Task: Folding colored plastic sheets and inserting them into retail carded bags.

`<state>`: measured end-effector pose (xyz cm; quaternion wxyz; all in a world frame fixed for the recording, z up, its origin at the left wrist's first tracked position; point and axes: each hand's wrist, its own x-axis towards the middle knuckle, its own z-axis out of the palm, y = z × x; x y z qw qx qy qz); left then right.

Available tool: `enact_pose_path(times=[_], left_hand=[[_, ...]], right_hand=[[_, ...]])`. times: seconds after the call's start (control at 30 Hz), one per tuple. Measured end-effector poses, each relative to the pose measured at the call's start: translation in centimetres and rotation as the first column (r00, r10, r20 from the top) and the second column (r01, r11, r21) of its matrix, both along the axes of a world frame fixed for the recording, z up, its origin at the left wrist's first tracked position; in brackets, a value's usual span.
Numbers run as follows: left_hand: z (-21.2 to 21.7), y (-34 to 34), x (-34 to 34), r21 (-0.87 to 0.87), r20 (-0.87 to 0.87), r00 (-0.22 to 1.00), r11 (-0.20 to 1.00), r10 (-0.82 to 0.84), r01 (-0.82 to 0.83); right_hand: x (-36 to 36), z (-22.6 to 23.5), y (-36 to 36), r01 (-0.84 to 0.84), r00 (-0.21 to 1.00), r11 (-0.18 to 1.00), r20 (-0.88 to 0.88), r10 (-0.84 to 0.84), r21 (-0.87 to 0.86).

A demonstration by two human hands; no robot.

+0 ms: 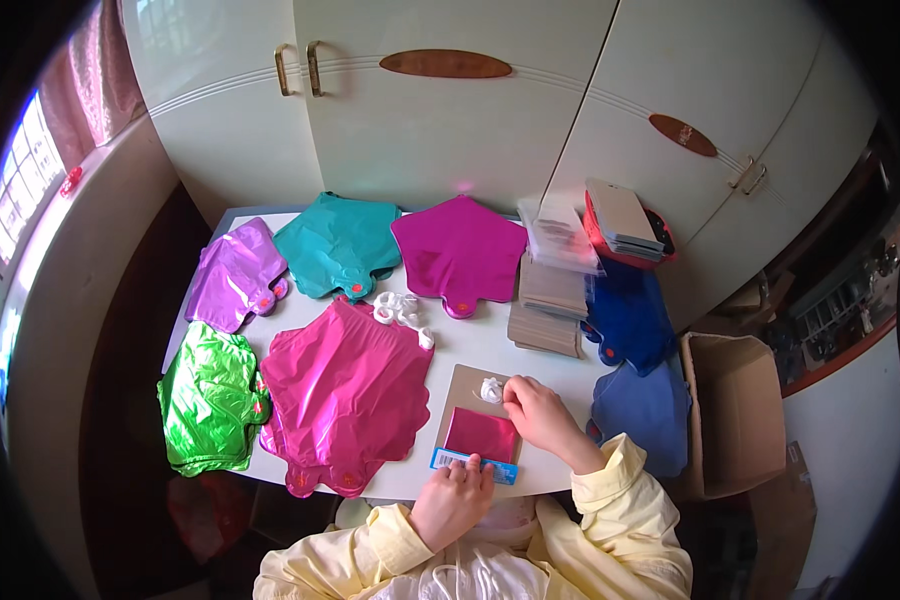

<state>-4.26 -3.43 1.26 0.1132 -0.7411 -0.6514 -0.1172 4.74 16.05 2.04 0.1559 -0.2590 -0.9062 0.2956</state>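
On a grey-brown card (462,386) near the table's front edge lies a folded pink foil balloon (481,434). Along the balloon's near edge runs a blue label strip (505,471) with a barcode. My left hand (450,508) rests its outstretched fingertips on this strip, pressing from above without wrapping round it. Just beyond the balloon sits a small bundle of white ribbon (491,390). At the bundle's right edge, my right hand (542,415) has its fingers curled together in a pinch; the exact grip is partly hidden.
Flat foil balloons lie around: pink (345,390), green (210,400), purple (235,272), teal (335,245), magenta (460,250), blue (638,415). More white ribbon (398,308), card stacks (550,290), clear bags (560,235) and a red basket (598,235) stand behind; a cardboard box (735,415) is right.
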Motion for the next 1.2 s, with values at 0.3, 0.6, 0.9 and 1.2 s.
enact_pose_path(times=[0.3, 0.6, 0.9, 1.2], left_hand=[[0.2, -0.1, 0.1, -0.021, 0.012, 1.0, 1.0, 0.014, -0.014], [0.2, -0.1, 0.1, -0.053, 0.037, 0.999, 0.998, 0.018, -0.016], [0.5, 0.0, 0.0, 0.003, 0.025, 1.0, 1.0, -0.001, 0.001], [-0.1, -0.2, 0.3, -0.056, -0.003, 1.0, 0.998, 0.023, -0.023]], right_hand=[[-1.5, 0.9, -0.2, -0.006, 0.989, 0.999, 0.146, 0.011, -0.035], [-1.4, 0.7, 0.2, -0.364, 0.892, 0.881, 0.16, 0.423, -0.302], [-0.4, 2.0, 0.8, -0.346, 0.882, 0.738, 0.068, 0.467, -0.579], [-0.1, 2.9, 0.4, -0.265, 0.9, 0.754, 0.126, 0.417, -0.601]])
